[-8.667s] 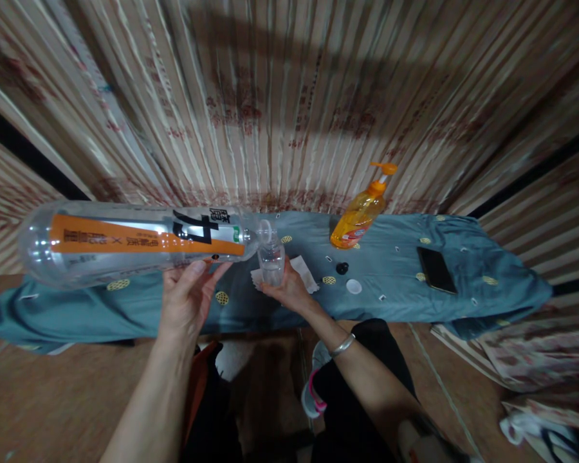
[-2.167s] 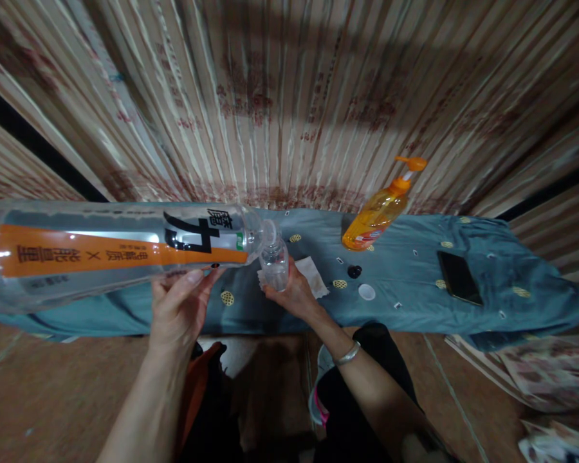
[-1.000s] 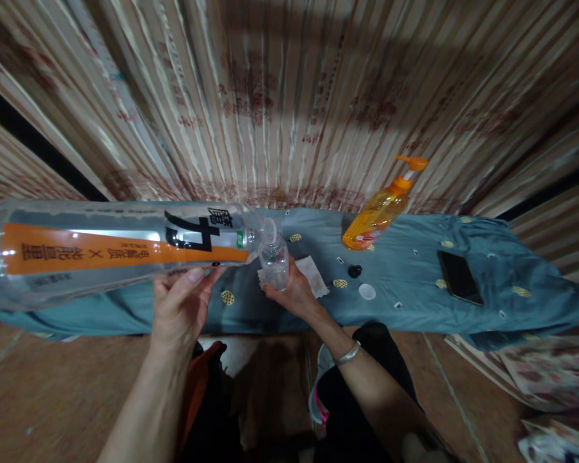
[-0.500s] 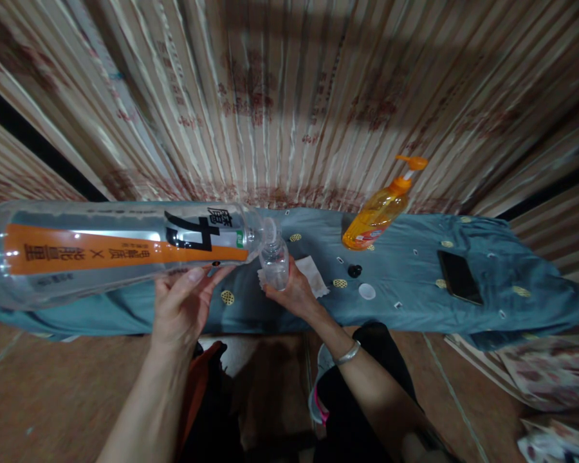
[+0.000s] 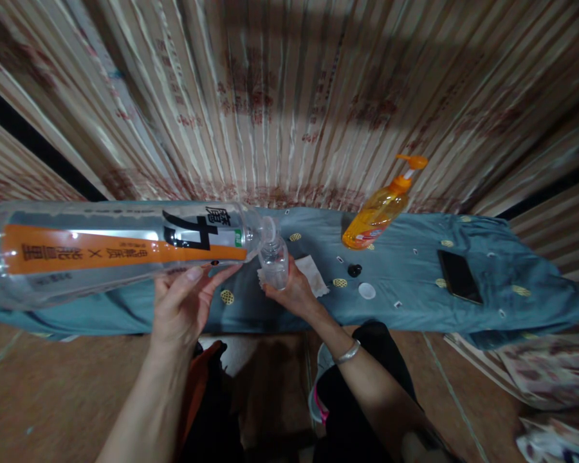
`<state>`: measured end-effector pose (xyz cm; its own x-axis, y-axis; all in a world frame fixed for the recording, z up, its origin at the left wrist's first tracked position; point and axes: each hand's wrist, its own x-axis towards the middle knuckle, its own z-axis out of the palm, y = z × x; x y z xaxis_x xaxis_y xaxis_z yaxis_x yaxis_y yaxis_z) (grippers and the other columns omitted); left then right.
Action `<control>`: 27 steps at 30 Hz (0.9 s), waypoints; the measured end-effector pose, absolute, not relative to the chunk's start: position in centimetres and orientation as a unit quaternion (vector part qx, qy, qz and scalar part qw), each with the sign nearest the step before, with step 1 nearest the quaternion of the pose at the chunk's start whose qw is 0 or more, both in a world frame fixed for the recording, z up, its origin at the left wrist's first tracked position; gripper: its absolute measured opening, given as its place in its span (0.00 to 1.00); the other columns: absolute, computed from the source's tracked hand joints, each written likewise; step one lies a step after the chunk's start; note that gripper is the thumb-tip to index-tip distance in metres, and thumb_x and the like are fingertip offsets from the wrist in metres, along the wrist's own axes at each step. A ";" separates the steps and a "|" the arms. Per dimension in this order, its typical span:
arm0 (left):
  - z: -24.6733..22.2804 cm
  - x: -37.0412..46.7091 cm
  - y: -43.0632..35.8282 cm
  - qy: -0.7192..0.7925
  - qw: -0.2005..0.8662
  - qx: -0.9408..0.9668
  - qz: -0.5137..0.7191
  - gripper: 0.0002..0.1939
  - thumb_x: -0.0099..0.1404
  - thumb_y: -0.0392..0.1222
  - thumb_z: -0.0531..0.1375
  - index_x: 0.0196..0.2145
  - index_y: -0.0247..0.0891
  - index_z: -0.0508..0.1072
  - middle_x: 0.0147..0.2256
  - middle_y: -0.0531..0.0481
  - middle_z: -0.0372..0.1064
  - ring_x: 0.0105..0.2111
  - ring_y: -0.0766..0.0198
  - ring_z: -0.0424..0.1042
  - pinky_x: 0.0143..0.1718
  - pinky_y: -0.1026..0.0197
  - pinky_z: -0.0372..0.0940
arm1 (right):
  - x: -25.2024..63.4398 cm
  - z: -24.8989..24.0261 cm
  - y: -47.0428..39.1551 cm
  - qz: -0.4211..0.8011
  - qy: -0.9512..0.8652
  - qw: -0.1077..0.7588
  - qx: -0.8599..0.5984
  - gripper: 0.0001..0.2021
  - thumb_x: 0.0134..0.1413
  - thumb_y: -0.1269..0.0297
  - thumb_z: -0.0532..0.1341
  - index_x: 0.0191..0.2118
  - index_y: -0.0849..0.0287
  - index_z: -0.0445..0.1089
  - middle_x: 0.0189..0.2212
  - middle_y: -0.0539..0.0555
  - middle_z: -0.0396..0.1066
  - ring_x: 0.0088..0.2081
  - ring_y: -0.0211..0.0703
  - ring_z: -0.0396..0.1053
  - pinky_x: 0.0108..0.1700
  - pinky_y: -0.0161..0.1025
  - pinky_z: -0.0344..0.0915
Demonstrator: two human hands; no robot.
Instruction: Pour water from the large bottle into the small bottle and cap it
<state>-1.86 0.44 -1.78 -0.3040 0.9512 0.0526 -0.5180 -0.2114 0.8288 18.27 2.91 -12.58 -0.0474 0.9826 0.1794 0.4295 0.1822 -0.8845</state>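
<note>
Work looks to us to be partway along, a pour in hand rather than finished. Our left hand (image 5: 181, 302) is closed around the underside of the large bottle (image 5: 101, 238), thumb along its near side, and we hold it lying almost level above the desk (image 5: 405, 308), neck pointing right. Our right hand (image 5: 294, 289) is wrapped around the small bottle (image 5: 274, 267), roughly upright, its top just under the large bottle's mouth; whether the two rims touch we cannot tell.

What we can count as done: both bottles are uncapped and lined up. The small one seems to have some clear liquid in it, but through clear plastic we cannot read the level, nor see a stream or how much the big one has inside. What is left, as we judge it: both bottles are off the desk and open, with neither set down.

Behind our right hand lies a white paper (image 5: 313, 276), partly covered. Further right we see a small black cap (image 5: 354, 270), a white disc (image 5: 367, 291) near it, an orange pump bottle (image 5: 379, 212) standing behind them, and a dark phone (image 5: 459, 276).
</note>
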 end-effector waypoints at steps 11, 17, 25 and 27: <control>-1.4 -1.9 0.2 0.361 0.516 0.303 0.715 0.17 0.43 0.41 0.85 0.27 0.48 0.83 0.29 0.51 0.83 0.33 0.48 0.85 0.46 0.31 0.88 | 18.2 -12.5 2.9 0.326 -0.642 0.422 -0.552 0.42 0.50 0.62 0.75 0.71 0.57 0.65 0.61 0.66 0.80 0.62 0.69 0.80 0.68 0.70 0.78; -1.2 -1.8 0.3 0.362 0.508 0.316 0.715 0.18 0.39 0.44 0.86 0.25 0.46 0.84 0.27 0.53 0.82 0.31 0.54 0.84 0.45 0.34 0.89 | 18.2 -12.4 2.9 0.338 -0.638 0.414 -0.555 0.44 0.50 0.61 0.75 0.72 0.61 0.64 0.63 0.69 0.78 0.64 0.70 0.79 0.70 0.69 0.75; -1.5 -1.3 0.6 0.365 0.502 0.329 0.712 0.20 0.41 0.41 0.87 0.25 0.41 0.81 0.26 0.54 0.82 0.34 0.49 0.87 0.50 0.28 0.85 | 18.3 -12.9 3.0 0.340 -0.636 0.430 -0.543 0.43 0.50 0.61 0.75 0.71 0.62 0.65 0.62 0.68 0.79 0.62 0.70 0.79 0.68 0.71 0.77; -1.2 -1.1 0.6 0.372 0.496 0.327 0.713 0.22 0.38 0.41 0.87 0.26 0.40 0.81 0.26 0.53 0.82 0.33 0.49 0.87 0.49 0.30 0.86 | 18.3 -13.0 3.0 0.339 -0.635 0.435 -0.541 0.42 0.50 0.61 0.75 0.71 0.60 0.66 0.62 0.68 0.79 0.63 0.71 0.79 0.68 0.73 0.76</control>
<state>-1.11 0.60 -1.23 -0.2927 0.9512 0.0974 -0.4641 -0.2304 0.8553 18.29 3.04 -12.99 -0.0357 0.9821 0.1849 0.3919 0.1839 -0.9014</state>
